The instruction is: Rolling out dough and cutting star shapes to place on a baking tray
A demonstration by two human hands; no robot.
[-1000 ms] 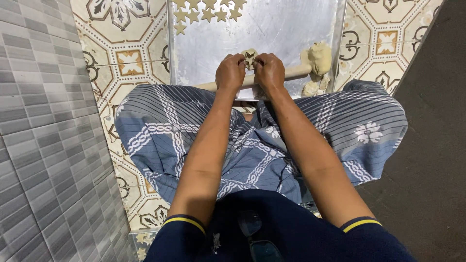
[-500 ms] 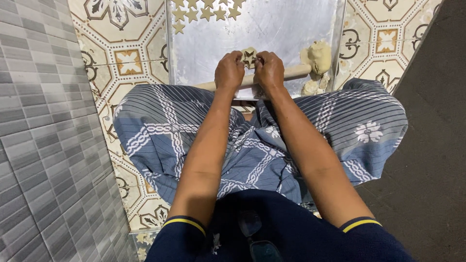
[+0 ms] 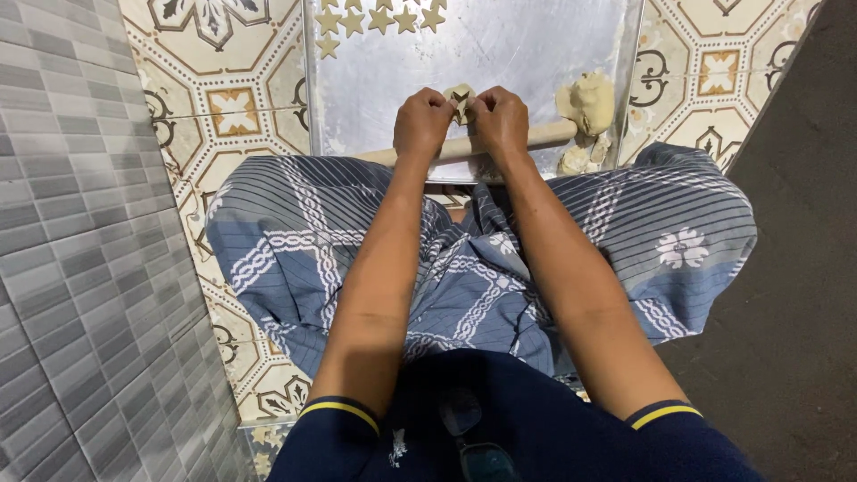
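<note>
**Pale dough piece pinched between both hands over metal tray**

Pale dough piece (image 3: 461, 96), small, sits between the fingertips of both hands at the near edge of the tray (image 3: 518, 45). Its shape is partly hidden by the fingers; a dark notch shows at its middle.

Left hand (image 3: 423, 123): fingers curled in, thumb and forefinger closed on the left side of the dough piece. Right hand (image 3: 500, 120): same posture, closed on the right side of the piece. The two hands nearly touch above it.

Tray: flat, silver, dusted with flour, lying on the floor (image 3: 241, 107) in front of the seated person. The floor has patterned cream and brown tiles.

Rolling pin (image 3: 544, 136): wooden, lying across the near edge of the tray, just under both hands. Its middle is covered by the hands.

Dough lump (image 3: 589, 98): larger, cream-coloured, at the right edge of the tray, touching the right end of the pin. Smaller scraps (image 3: 576, 161) lie just nearer than the pin, beside it.

Star cut-outs (image 3: 379, 18): a row along the far left of the tray, well apart from the hands.

Person sits cross-legged; blue striped cloth (image 3: 268, 241) covers the legs. Dark sleeves with a yellow band. Grey tiled wall (image 3: 80, 268) on the left.
</note>
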